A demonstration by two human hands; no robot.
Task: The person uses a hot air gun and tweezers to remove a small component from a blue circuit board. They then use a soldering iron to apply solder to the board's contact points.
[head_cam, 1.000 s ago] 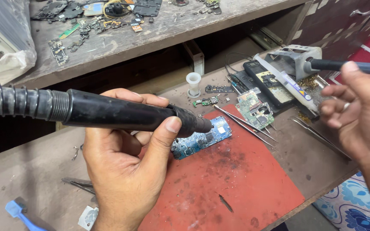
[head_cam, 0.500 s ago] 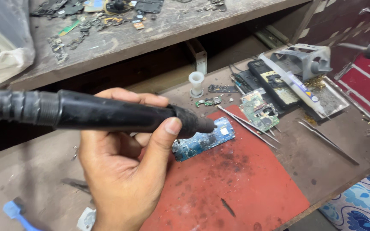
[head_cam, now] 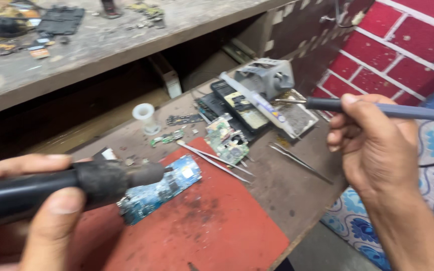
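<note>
Partly cropped: left hand (head_cam: 36, 211), hot-air wand (head_cam: 66, 188), blurred blue board (head_cam: 161, 190).

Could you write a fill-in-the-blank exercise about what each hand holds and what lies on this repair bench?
1. The left hand grips a thick black hot-air tool whose nozzle points at the ____ circuit board.
2. That board lies on a ____ mat.
3. The right hand holds a thin soldering iron with its tip over the ____ tray.
4. Two metal tweezers lie ____ the hands.

Missing words: blue; red; metal; between
</note>
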